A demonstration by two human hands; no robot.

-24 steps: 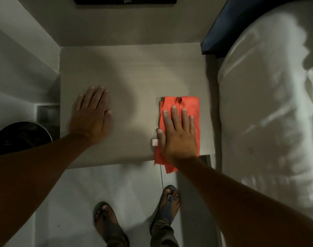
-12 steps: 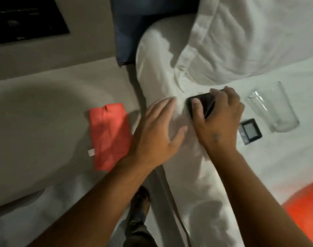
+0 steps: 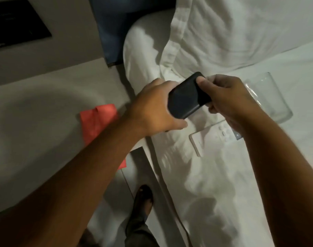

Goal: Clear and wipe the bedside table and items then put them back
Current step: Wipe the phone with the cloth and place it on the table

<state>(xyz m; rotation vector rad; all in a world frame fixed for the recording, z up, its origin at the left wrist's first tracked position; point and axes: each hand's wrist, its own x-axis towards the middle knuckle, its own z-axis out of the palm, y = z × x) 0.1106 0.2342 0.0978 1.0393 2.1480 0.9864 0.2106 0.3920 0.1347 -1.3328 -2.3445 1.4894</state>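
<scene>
— White bedsheet (image 3: 214, 175) at right, pale bedside table (image 3: 36, 113) at left, dim light throughout. Black wallet-like case (image 3: 186, 97) lifted clear of the sheet, just past the table's right edge.

— Held how?

— Pinched at its far corner by the right hand (image 3: 230, 98), thumb on top, remaining digits curled under. Cupped along its near-left end by the left hand (image 3: 152, 111), fingers closed round the edge, thumb tucked below.

— Anything else still off the table?

— Clear glass (image 3: 269, 98) lying on its side on the sheet, just beyond the right hand. White remote (image 3: 212, 136) flat on the sheet, partly under the right wrist. Grey gadget (image 3: 238, 135) beside the remote, mostly hidden. Folded red cloth (image 3: 98, 120) resting at the table's right edge, partly covered by the left forearm.

— Best handling of this step, then?

— Likely a wipe before the return: keep one hand on the case, free the other for the cloth, pass over both faces. Worth steering clear of the glass, apt to roll on soft bedding. Set down well in from the table's edge.
</scene>
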